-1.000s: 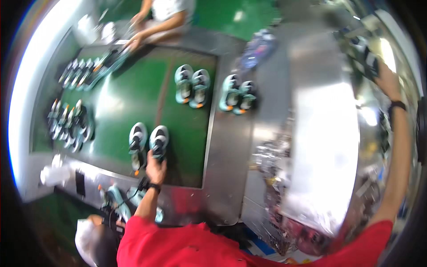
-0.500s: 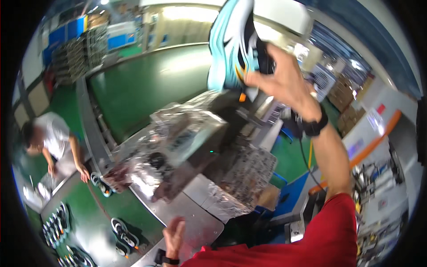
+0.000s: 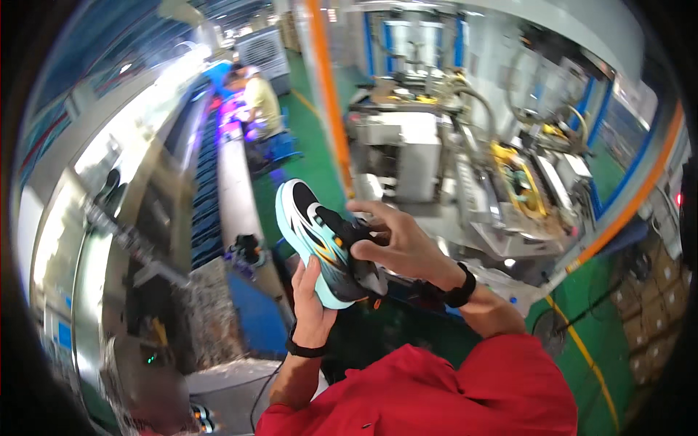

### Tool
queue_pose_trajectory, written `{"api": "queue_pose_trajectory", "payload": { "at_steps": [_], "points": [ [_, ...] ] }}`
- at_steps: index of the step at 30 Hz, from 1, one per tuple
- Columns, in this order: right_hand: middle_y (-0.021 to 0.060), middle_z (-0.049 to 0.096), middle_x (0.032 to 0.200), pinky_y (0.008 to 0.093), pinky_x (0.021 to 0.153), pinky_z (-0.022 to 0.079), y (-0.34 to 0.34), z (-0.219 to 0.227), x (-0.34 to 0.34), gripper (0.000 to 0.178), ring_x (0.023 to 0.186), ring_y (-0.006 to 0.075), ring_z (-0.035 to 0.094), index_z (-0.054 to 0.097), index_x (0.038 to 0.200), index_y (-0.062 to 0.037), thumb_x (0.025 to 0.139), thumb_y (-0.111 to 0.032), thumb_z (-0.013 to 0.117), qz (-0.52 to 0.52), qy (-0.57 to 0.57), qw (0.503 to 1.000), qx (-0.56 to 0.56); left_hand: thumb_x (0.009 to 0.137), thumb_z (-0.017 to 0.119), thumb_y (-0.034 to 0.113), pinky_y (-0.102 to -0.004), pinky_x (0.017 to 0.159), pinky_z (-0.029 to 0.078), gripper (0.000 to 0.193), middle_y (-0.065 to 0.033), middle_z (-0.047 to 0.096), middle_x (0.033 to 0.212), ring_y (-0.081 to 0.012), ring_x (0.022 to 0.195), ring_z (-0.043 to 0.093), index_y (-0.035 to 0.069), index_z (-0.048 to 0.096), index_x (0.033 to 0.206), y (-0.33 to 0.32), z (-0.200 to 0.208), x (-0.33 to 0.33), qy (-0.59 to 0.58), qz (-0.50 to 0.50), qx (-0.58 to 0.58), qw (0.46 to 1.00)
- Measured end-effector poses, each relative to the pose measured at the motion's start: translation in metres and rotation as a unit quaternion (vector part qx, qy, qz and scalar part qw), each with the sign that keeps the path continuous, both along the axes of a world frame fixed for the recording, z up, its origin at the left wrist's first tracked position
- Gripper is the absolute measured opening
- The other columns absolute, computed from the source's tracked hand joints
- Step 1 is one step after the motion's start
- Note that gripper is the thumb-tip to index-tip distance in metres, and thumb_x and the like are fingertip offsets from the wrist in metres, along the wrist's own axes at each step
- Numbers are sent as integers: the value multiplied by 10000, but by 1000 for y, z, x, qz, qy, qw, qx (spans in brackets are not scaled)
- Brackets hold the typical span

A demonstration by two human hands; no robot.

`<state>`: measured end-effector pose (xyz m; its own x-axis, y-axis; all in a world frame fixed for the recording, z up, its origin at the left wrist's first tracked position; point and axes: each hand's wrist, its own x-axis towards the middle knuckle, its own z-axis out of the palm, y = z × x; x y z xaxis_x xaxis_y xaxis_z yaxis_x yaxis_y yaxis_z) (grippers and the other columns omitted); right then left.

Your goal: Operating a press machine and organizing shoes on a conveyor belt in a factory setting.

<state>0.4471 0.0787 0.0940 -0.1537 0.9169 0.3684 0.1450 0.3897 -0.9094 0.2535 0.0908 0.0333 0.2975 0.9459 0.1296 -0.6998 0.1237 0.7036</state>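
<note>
A running shoe point(image 3: 318, 243) with a black and white upper, orange accents and a pale turquoise sole is held up in front of me, toe pointing away and slightly left. My left hand point(image 3: 313, 312) grips its sole near the heel, thumb along the side. At the tongue and ankle opening is my right hand point(image 3: 400, 243), its thumb against the collar and index finger stretched over the lace area. The other right fingers are partly hidden around the tongue. Both wrists wear black bands.
Ahead left runs a narrow conveyor line point(image 3: 236, 174), with a dark shoe point(image 3: 247, 249) at its near end. A person point(image 3: 262, 105) sits farther along it. Machinery with yellow parts point(image 3: 520, 178) stands right, behind an orange post point(image 3: 329, 102). A pedestal fan point(image 3: 550, 330) is at lower right.
My view has swung right, away from the green belt and foil-covered machine. The shoe has come down from overhead to chest height, and my left hand, empty before, now holds it too.
</note>
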Motion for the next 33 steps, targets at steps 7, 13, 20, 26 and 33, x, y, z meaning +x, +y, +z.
{"api": "queue_pose_trajectory", "payload": {
  "at_steps": [7, 13, 20, 26, 33],
  "points": [
    [100, 638, 1065, 300, 902, 463, -67, -96, 166, 616, 985, 164, 589, 565, 1215, 11, 674, -164, 801, -334, 173, 924, -68, 976, 544, 175, -311, 884, 486, 441, -79, 613, 1153, -160, 1026, 588, -9, 443, 1364, -4, -31, 212, 197, -168, 6, 966],
    [69, 595, 1093, 293, 906, 435, -124, -124, 281, 562, 992, 156, 556, 579, 1199, -17, 687, -165, 755, -501, 191, 842, -58, 971, 559, 369, -243, 835, 471, 591, -47, 609, 1071, -105, 976, 567, -16, 418, 1396, 56, -74, 364, 335, -275, 55, 899],
    [67, 594, 1080, 275, 858, 462, -175, -120, 341, 499, 947, 143, 567, 542, 1232, 7, 742, -37, 623, -674, 144, 722, -51, 731, 746, 362, -418, 905, 479, 709, -276, 640, 1098, -364, 1036, 630, -109, 499, 1200, 170, -151, 533, 538, -74, 239, 805],
    [97, 594, 1107, 300, 889, 461, -178, -105, 356, 516, 969, 177, 568, 541, 1225, 25, 720, -24, 633, -758, 166, 629, -57, 772, 718, 295, -485, 939, 471, 829, -308, 527, 1253, -434, 1109, 570, -75, 267, 1361, 197, -200, 622, 676, -103, 253, 685],
    [43, 618, 951, 261, 765, 480, -104, -92, 459, 406, 825, 131, 571, 587, 1122, 27, 735, -58, 674, -719, 10, 689, -89, 762, 672, 128, -414, 731, 541, 264, -176, 684, 976, -317, 876, 673, -22, 634, 976, 228, -180, 570, 484, -224, -13, 846]
  ]
}}
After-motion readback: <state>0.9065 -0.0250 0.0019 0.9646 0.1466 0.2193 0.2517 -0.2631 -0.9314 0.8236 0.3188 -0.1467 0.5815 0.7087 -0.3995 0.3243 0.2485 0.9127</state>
